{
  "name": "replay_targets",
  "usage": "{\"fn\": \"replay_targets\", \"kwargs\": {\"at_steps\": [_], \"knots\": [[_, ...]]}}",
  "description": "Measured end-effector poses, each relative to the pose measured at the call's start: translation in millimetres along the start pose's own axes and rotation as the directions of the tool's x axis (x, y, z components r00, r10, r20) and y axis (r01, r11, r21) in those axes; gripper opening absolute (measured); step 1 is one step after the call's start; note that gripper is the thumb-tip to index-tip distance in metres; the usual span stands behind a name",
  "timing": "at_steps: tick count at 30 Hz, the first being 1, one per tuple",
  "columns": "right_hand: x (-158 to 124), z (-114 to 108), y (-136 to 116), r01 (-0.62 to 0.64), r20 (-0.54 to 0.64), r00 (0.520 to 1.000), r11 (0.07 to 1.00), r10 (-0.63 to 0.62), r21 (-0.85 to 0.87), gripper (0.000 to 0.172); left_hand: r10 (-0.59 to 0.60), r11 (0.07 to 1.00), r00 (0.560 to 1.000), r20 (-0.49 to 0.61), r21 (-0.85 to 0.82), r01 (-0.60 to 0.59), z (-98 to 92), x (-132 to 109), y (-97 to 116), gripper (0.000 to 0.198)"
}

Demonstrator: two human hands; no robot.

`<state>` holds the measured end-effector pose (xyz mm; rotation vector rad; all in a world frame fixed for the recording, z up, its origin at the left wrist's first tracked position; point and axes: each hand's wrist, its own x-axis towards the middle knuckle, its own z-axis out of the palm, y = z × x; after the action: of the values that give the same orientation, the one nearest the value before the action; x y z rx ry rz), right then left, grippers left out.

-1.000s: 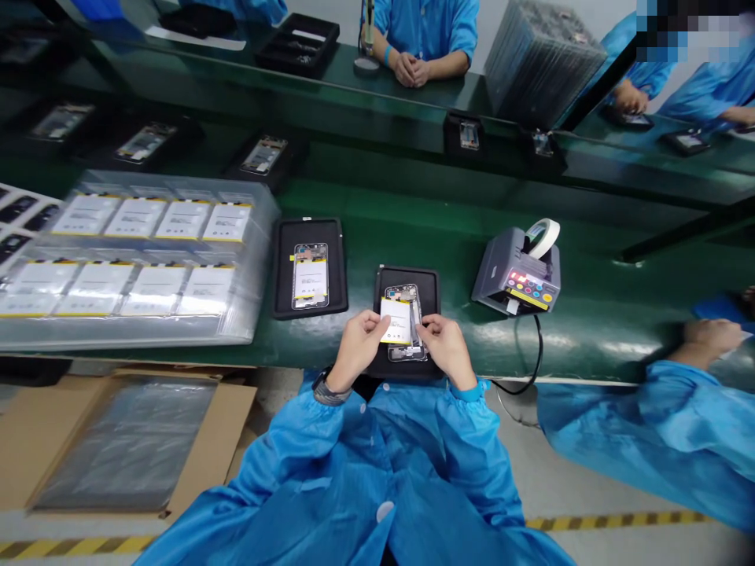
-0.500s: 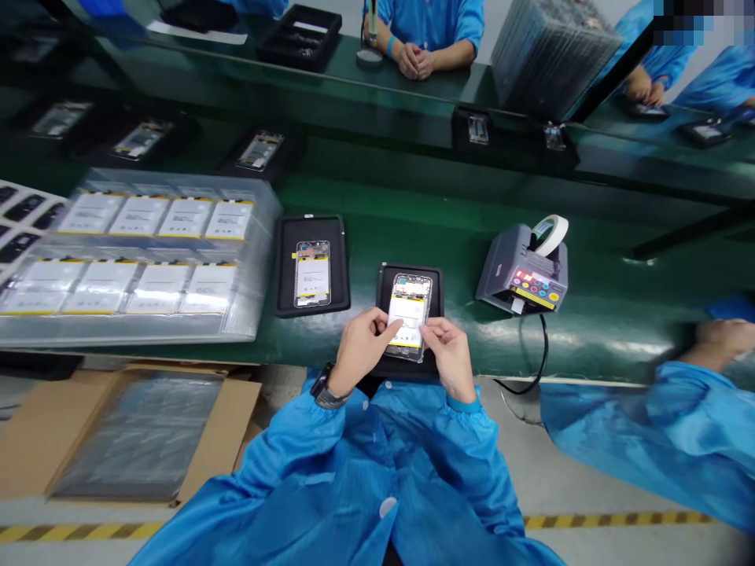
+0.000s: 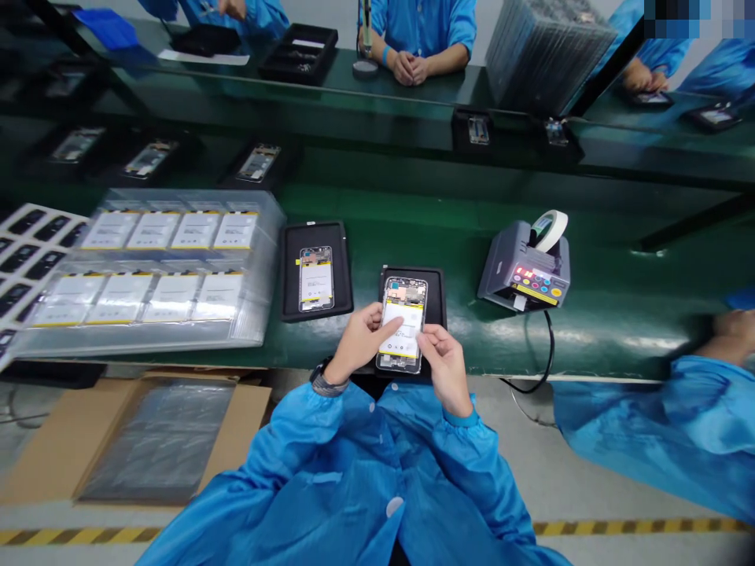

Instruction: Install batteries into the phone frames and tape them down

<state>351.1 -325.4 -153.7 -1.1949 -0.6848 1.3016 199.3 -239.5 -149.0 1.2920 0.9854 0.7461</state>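
Note:
An opened phone (image 3: 406,292) with its circuit board showing is between my hands, over a black tray (image 3: 435,303) at the bench's front edge. A white battery (image 3: 396,338) with yellow edges sits in its frame. My left hand (image 3: 362,342) grips the phone's left side, the thumb lying across the battery. My right hand (image 3: 442,358) is closed at the lower right edge of the phone, fingertips pinching there. To the left, a second opened phone (image 3: 317,279) with a battery lies in another black tray (image 3: 289,295).
Clear plastic trays (image 3: 253,303) of batteries are stacked at left, beside a sheet of black parts (image 3: 20,259). A tape dispenser (image 3: 524,267) stands at right. More opened phones (image 3: 259,163) lie under the shelf. Co-workers sit opposite, and a co-worker's sleeve (image 3: 708,401) is at right.
The phone has come slightly down and left relative to its tray, with both hands on it. The view has shifted a little.

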Motion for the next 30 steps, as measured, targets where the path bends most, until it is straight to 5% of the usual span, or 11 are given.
{"fn": "replay_targets", "kwargs": {"at_steps": [5, 14, 18, 30], "knots": [[-5, 4, -6, -0.053, -0.014, 0.999, 0.997, 0.052, -0.055, 0.042, -0.061, 0.985, 0.995, -0.075, -0.168, 0.048, 7.8, -9, 0, 0.044], [-18, 10, 2, -0.032, -0.042, 0.999, 0.999, 0.031, -0.038, 0.039, -0.246, 0.878, 0.969, -0.035, -0.432, 0.207, 15.4, -10, 1, 0.051], [-13, 2, -3, -0.094, 0.046, 0.994, 0.985, 0.102, -0.142, 0.043, -0.248, 0.895, 0.969, -0.018, -0.387, 0.222, 11.8, -18, 2, 0.047], [-9, 10, -32, 0.068, 0.033, 0.998, 0.972, -0.062, -0.226, 0.030, -0.095, 0.972, 0.995, -0.023, -0.217, 0.088, 16.6, -26, 15, 0.041]]}}
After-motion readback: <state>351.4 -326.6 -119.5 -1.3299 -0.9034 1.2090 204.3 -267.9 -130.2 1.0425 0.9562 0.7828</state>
